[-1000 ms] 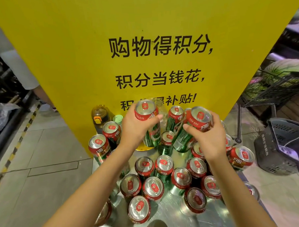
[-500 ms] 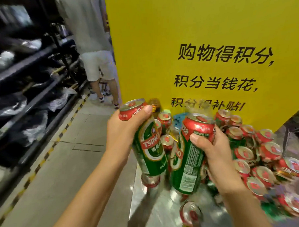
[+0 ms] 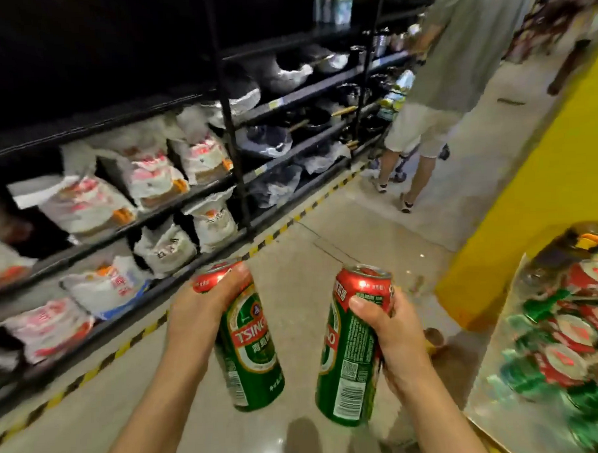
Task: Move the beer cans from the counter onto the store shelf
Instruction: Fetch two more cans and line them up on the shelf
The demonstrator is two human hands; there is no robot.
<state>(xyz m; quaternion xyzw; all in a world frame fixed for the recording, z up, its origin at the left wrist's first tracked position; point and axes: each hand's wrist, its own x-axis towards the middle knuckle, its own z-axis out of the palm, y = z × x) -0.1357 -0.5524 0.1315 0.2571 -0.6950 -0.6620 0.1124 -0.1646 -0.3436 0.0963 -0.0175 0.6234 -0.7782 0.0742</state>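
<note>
My left hand [image 3: 198, 309] grips a green and red beer can [image 3: 250, 358] by its upper part, held out over the aisle floor. My right hand [image 3: 395, 335] grips a second green and red beer can [image 3: 348, 361], tilted slightly. Several more cans [image 3: 576, 330] stand blurred on the shiny metal counter [image 3: 486, 399] at the right edge. Dark store shelves [image 3: 186, 197] run along the left side, holding white bags.
A person in a grey shirt and light shorts [image 3: 423, 125] stands in the aisle ahead. A yellow sign board [image 3: 535, 188] rises at the right, with a dark bottle [image 3: 579, 241] by it. Yellow-black tape [image 3: 124, 347] marks the floor along the shelves.
The view has swung left from the counter and yellow sign toward the shelves. Both hands have carried their cans away from the counter, out over the aisle floor.
</note>
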